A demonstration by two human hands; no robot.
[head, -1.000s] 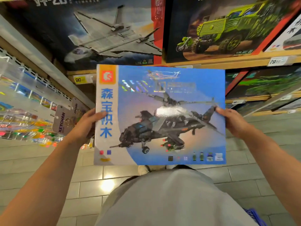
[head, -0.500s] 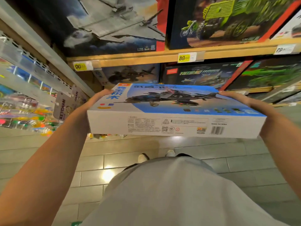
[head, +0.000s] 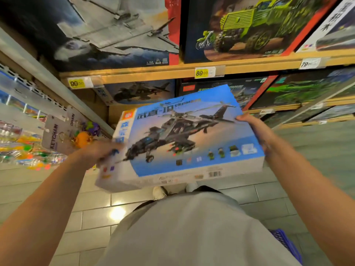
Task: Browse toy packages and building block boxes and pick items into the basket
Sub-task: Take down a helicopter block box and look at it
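From the head view, you've got the helicopter block box [head: 184,139] held out in front of the shelves, tilted, your right hand [head: 257,131] clamped along its right edge and your left hand [head: 99,152], blurred, gripping the left end. The blue basket [head: 286,244] just peeks in low on your right, so I'd keep both hands closed on the box and swing it down that way, flat side first.

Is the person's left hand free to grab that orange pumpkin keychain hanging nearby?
Probably not right now: the left hand is holding one end of the helicopter box, with the right hand on the other. The pumpkin keychain hangs unobstructed just beside it.
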